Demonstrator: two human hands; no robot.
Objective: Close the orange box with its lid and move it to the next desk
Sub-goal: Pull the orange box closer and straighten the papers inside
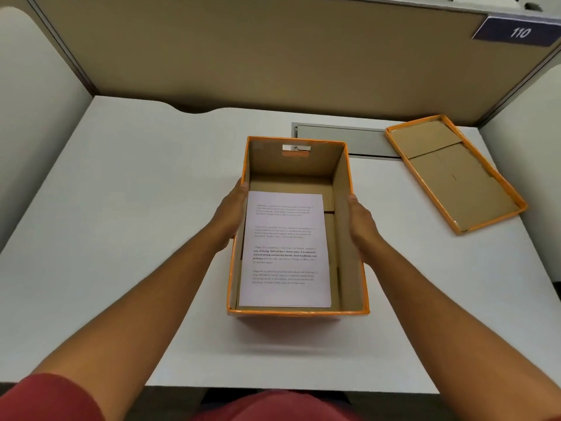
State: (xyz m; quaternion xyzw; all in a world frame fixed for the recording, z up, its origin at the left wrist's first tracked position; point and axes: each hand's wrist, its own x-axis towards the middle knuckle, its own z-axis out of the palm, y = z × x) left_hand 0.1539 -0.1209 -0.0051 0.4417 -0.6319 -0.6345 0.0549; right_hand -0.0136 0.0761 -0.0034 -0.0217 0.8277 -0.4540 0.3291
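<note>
Our left hand and right hand press flat, fingers extended, against the orange box sides, mid-desk. Lid lies upside-down, far right. Risk: the paper sheet slips; lid seats crooked if not flipped.

You are pressing your left hand and right hand flat against the long sides of the open orange box, where a printed sheet is lying. The lid is resting upside down on the white desk, well apart to the right.
</note>
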